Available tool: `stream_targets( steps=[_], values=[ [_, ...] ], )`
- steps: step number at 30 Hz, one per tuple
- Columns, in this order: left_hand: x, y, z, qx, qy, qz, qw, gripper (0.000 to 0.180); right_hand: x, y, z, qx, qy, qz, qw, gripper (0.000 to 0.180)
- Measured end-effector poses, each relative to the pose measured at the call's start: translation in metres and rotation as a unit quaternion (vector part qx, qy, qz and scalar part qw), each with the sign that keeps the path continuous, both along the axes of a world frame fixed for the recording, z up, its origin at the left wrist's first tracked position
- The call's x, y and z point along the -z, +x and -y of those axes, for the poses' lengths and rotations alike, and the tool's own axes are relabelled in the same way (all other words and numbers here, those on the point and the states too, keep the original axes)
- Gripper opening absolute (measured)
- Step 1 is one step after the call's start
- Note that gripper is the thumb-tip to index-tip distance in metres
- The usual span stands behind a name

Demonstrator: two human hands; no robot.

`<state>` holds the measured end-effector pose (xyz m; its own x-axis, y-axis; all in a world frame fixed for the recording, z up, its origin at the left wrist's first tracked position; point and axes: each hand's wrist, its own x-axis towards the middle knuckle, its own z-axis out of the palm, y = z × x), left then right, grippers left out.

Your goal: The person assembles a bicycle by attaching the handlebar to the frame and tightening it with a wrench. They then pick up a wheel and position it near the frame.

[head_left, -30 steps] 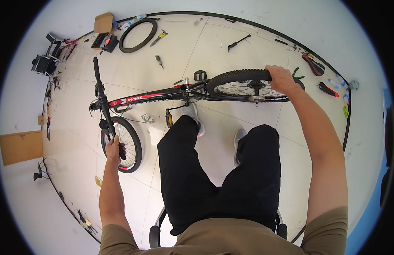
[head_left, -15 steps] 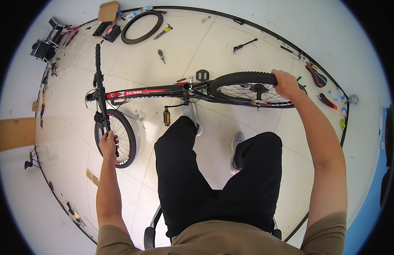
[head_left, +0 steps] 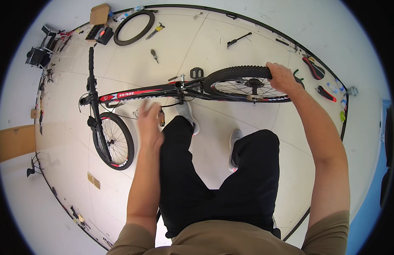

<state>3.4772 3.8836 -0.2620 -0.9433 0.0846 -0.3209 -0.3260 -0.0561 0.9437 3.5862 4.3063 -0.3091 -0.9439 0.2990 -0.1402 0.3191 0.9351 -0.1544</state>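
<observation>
A black and red bicycle frame point(head_left: 141, 92) lies across the floor before my feet, its handlebar point(head_left: 92, 72) at the left. My right hand point(head_left: 285, 78) is closed over the knobby tyre of the rear wheel point(head_left: 235, 71), at the wheel's right side. Blurred by motion, my left hand point(head_left: 149, 123) is raised between the front wheel point(head_left: 130, 146) and my knee, fingers apart and nothing seen in them. It hides part of the frame's lower edge and is nearest to a pedal point(head_left: 162, 117). The other pedal point(head_left: 197, 73) points away from me.
Beyond the bicycle lie a screwdriver point(head_left: 154, 55), a loose tyre point(head_left: 150, 28), a yellow-and-black tool point(head_left: 155, 30) and a black tool point(head_left: 239, 40). An opened cardboard box point(head_left: 99, 15) stands far left. A black and red saddle point(head_left: 314, 69) lies at the right, near plastic bottles point(head_left: 332, 88).
My left hand has let go of the handlebar's near end and moved right, toward the pedal. My right hand keeps its hold on the rear tyre. The whole view has shifted slightly.
</observation>
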Motion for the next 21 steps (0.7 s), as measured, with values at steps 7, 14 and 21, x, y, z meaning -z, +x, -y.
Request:
stream_targets(
  steps=[7,14,21],
  values=[
    [0.12,-0.062,-0.064,0.028,0.056,0.413,0.908,0.099,0.003,-0.009,0.006,-0.001,-0.013,0.002,1.0,0.024],
    [0.193,-0.082,-0.089,-0.028,0.099,0.379,0.92,0.074,0.006,-0.003,0.006,-0.01,-0.015,-0.009,1.0,0.028],
    [0.214,-0.109,-0.114,-0.065,0.224,0.285,0.93,0.022,0.015,-0.001,0.001,-0.027,-0.01,-0.018,0.999,0.025]
  ],
)
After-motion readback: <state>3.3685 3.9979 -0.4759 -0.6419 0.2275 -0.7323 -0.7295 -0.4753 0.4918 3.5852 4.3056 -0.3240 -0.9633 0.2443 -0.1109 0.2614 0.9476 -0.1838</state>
